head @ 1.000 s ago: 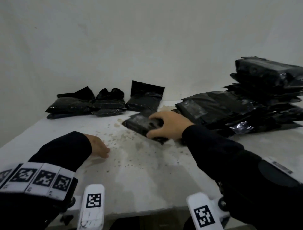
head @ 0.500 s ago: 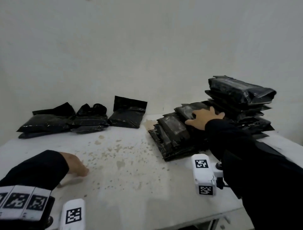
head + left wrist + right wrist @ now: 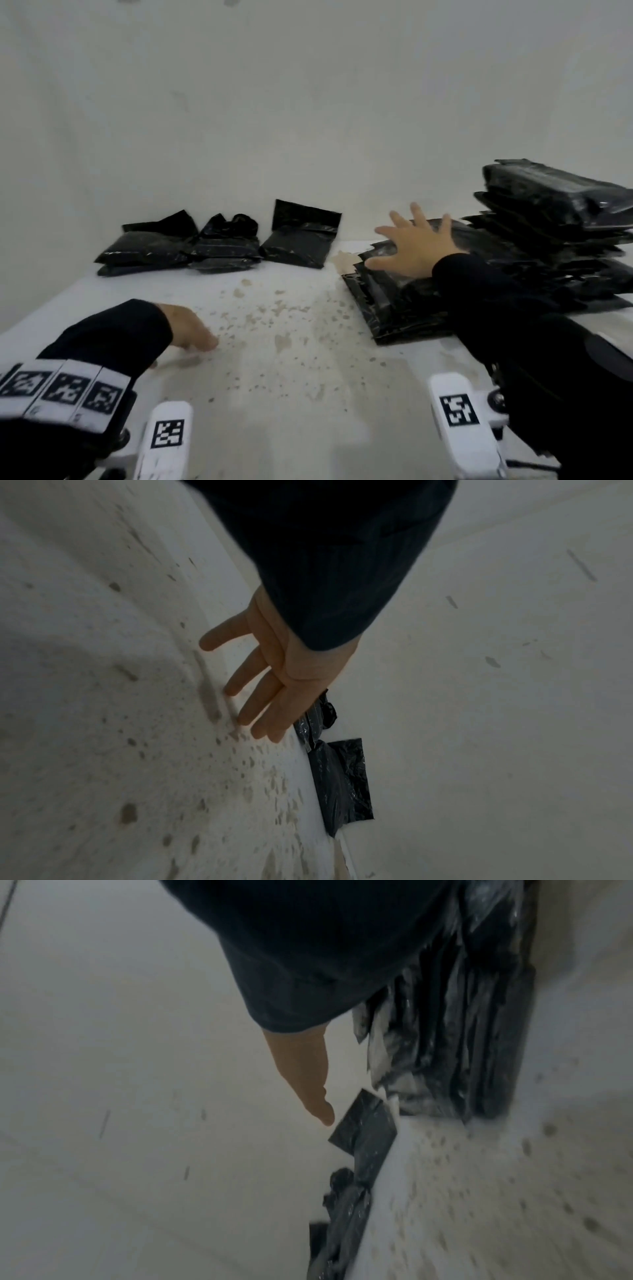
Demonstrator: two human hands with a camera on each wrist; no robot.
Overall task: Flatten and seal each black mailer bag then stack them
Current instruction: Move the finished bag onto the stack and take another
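Observation:
A low stack of sealed black mailer bags (image 3: 394,301) lies at the right of the white table (image 3: 291,394), with a taller pile (image 3: 555,219) behind it. My right hand (image 3: 411,246) hovers over the low stack with fingers spread, holding nothing; the right wrist view shows it (image 3: 304,1074) beside the stack (image 3: 455,1042). Three unsealed bags lie along the back wall: one on the left (image 3: 144,246), a crumpled one (image 3: 226,246), and one with its flap up (image 3: 301,240). My left hand (image 3: 191,329) rests its fingertips on the table, its fingers (image 3: 260,696) straight.
The table top is speckled with brown stains (image 3: 274,315) in the middle. A plain white wall (image 3: 308,102) rises directly behind the table. The table's front edge runs near the white wrist camera mounts (image 3: 168,435).
My right hand carried a bag from the table's middle onto the low stack at the right, let go, and now lifts off with fingers spread. The left hand stays on the table.

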